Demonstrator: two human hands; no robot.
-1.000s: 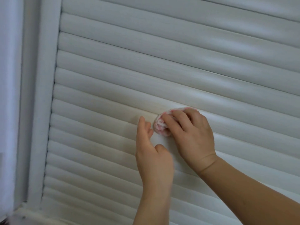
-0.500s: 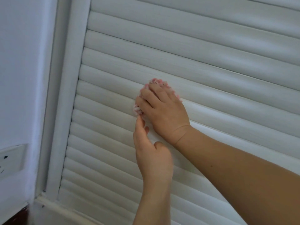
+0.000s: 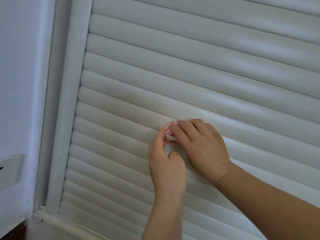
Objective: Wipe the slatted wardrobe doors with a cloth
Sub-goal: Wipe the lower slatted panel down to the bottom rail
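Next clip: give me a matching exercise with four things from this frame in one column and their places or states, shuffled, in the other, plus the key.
Things:
1. cloth
2. right hand
3. left hand
4. wall socket

Places or states:
A. at the left edge, on the wall
B. fingers spread over the cloth, pressing it to the slats
C. bunched, pink and white, between both hands
D. lower hand, fingertips at the cloth's left side

Pairs: 1-C, 2-B, 3-D, 4-A

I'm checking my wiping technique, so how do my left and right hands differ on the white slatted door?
The right hand lies flat, fingers pressing the wadded pink-and-white cloth onto the white slatted door; the left hand stands edge-on, fingertips only touching the cloth's side. The right forearm enters diagonally, the left from below. Both are bare.
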